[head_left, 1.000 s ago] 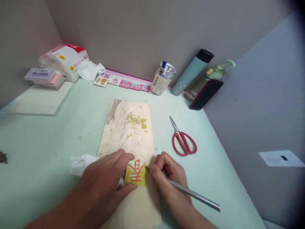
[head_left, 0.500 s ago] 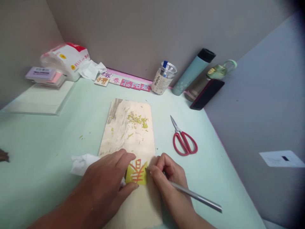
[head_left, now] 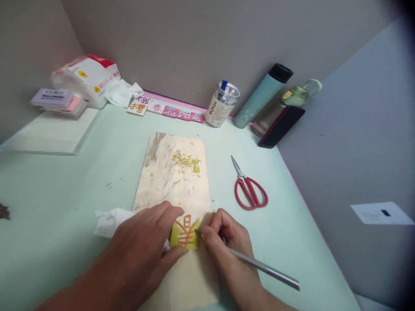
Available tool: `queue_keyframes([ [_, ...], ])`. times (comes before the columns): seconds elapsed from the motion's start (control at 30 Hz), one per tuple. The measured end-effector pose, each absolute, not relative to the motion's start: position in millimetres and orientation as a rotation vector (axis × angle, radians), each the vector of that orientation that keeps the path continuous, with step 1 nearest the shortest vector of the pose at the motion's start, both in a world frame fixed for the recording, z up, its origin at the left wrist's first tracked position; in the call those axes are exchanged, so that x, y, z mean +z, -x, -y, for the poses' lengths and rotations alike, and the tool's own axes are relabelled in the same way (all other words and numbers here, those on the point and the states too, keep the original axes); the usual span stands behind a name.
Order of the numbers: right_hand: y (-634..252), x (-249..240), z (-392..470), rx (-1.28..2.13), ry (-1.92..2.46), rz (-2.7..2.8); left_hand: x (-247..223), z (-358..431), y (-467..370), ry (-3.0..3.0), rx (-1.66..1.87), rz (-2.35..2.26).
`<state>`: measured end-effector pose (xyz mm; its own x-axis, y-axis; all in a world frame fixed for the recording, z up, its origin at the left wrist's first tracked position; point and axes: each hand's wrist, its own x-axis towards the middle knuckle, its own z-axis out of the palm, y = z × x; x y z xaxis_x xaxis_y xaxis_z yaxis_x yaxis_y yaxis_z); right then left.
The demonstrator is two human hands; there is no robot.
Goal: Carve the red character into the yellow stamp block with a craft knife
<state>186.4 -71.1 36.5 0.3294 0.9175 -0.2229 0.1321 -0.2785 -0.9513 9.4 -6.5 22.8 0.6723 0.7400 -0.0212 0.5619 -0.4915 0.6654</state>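
A small yellow block (head_left: 192,240) with an orange-red character lies on the pale board (head_left: 155,190) in front of me. My left hand (head_left: 147,246) grips the block's left side between thumb and fingers. In my right hand (head_left: 228,246) is a slim silver carving knife (head_left: 264,268), held like a pen, its dark tip touching the block's right part beside the character. Under my left hand a crumpled white tissue (head_left: 112,221) sticks out. Yellow-green shavings (head_left: 187,161) are scattered on the board's far half.
Red-handled scissors (head_left: 249,188) lie right of the board. Behind stand a clear cup of pens (head_left: 220,108), a teal bottle (head_left: 262,97), a green-lidded bottle (head_left: 293,96) and a leaning phone (head_left: 282,126). Small character tiles (head_left: 170,111), a tissue pack (head_left: 89,80) and stacked blocks (head_left: 53,98) sit back left.
The knife tip has shifted slightly left, from the block's right edge onto its face. My left hand keeps its hold on the block. The whole view has moved a little.
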Motion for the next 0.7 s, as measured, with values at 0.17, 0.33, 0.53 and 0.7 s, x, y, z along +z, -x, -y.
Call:
queue_keyframes([
  [0.17, -186.1, 35.8, 73.0, 1.068, 1.651, 0.969, 22.1, 6.4, -8.7, -2.239, 0.363, -0.999],
  [0.33, -186.0, 35.1, 73.4, 1.063, 1.653, 0.979, 24.1, 5.2, -9.4, -2.220, 0.350, -0.989],
  [0.53, -186.4, 36.5, 73.8, 1.038, 1.666, 0.998, 23.9, 6.8, -9.6, -2.225, 0.348, -0.986],
  [0.7, -185.0, 34.4, 78.9, 0.965, 1.696, 1.128, 23.2, 6.2, -9.3, -2.265, 0.362, -0.973],
])
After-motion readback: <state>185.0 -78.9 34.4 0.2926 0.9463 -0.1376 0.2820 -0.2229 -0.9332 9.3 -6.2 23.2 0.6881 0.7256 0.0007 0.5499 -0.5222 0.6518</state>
